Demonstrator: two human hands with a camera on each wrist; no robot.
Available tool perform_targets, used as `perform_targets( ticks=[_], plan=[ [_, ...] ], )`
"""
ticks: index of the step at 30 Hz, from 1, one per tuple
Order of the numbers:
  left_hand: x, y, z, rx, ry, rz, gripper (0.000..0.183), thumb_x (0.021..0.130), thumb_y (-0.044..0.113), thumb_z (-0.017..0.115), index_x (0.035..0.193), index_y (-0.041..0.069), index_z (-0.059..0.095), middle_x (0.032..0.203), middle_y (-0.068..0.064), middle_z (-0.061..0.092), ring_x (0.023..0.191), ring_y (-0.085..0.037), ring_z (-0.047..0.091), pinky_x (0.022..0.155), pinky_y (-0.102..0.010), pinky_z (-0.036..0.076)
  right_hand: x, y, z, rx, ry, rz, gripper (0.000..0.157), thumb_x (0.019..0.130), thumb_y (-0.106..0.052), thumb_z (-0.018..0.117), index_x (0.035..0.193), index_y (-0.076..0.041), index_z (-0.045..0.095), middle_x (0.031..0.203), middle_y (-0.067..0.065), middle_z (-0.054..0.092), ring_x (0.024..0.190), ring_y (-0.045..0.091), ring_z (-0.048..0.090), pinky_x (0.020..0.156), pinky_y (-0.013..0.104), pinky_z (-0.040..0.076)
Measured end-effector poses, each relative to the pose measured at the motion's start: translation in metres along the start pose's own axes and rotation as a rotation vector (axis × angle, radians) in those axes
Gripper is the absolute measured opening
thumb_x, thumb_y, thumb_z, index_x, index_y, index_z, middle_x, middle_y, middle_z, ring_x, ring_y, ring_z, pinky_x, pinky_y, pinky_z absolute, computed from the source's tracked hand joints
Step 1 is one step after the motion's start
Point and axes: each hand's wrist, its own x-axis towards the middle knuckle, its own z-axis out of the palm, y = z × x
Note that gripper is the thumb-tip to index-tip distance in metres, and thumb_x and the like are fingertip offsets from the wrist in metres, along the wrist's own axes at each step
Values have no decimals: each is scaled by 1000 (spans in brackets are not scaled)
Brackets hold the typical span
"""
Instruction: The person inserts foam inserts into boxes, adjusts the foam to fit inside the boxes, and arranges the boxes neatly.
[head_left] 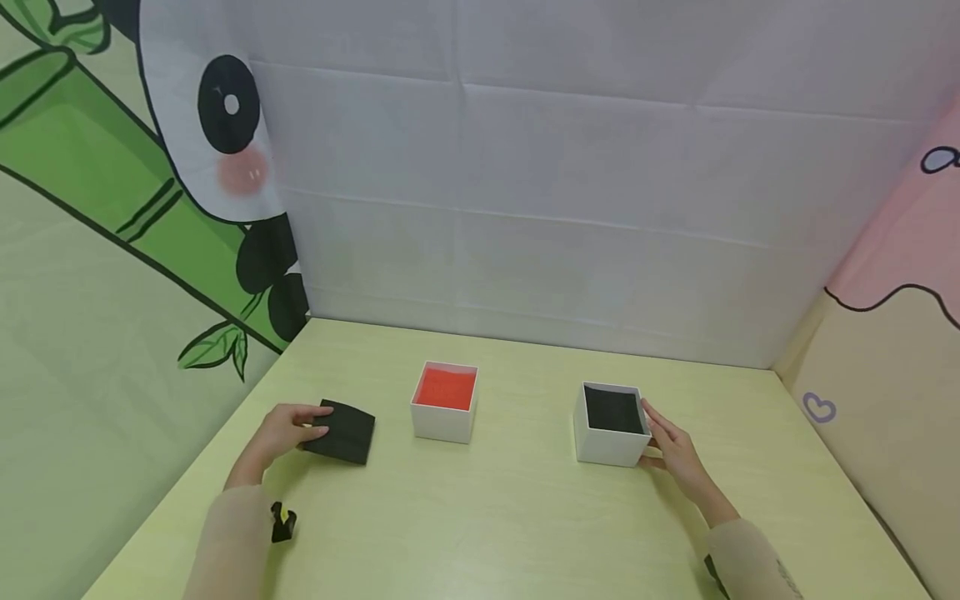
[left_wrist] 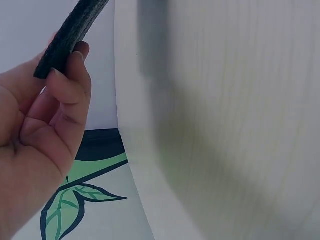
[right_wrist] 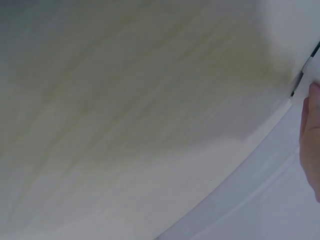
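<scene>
In the head view, my left hand (head_left: pixel 281 433) pinches a black rectangular pad (head_left: pixel 347 433) by its left edge, thumb and fingers on it. The left wrist view shows this pad (left_wrist: pixel 70 37) edge-on, as a thick dark slab raised off the table. On the right stands a white open-topped box (head_left: pixel 609 447) with a black insert (head_left: pixel 615 411) inside. My right hand (head_left: pixel 677 458) touches the right side of that box, its fingers extended along the wall. In the right wrist view only part of this hand (right_wrist: pixel 311 142) shows, at the frame's edge.
Between the hands, a second white box (head_left: pixel 442 425) with a red insert (head_left: pixel 447 389) sits on the pale wooden table (head_left: pixel 480 525). A white sheet (head_left: pixel 525 167) hangs behind the table, with printed panels at both sides.
</scene>
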Motion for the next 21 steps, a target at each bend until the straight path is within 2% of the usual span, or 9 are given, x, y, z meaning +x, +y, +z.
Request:
perform_targets(
  ticks=[7, 13, 21],
  plan=[
    [-3, 8, 3, 16, 15, 24, 39, 81, 8, 65, 117, -4, 56, 118, -29, 48, 98, -35, 50, 60, -30, 47, 0, 0, 0, -17, 7, 2, 50, 98, -26, 34, 142, -8, 18, 138, 27, 25, 86, 4, 54, 77, 41, 48],
    [-10, 19, 7, 29, -25, 47, 38, 80, 9, 66, 116, -2, 58, 116, -27, 51, 92, -29, 53, 57, -30, 46, 0, 0, 0, -17, 5, -2, 50, 98, -25, 35, 142, -8, 19, 138, 27, 26, 86, 4, 54, 77, 41, 48],
    [-20, 33, 11, 4, -42, 55, 39, 80, 9, 66, 117, -1, 58, 119, -26, 50, 91, -27, 51, 56, -30, 47, 1, 1, -1, -22, 1, -2, 51, 98, -27, 35, 142, -8, 19, 137, 27, 26, 87, 5, 55, 76, 41, 48]
  ],
)
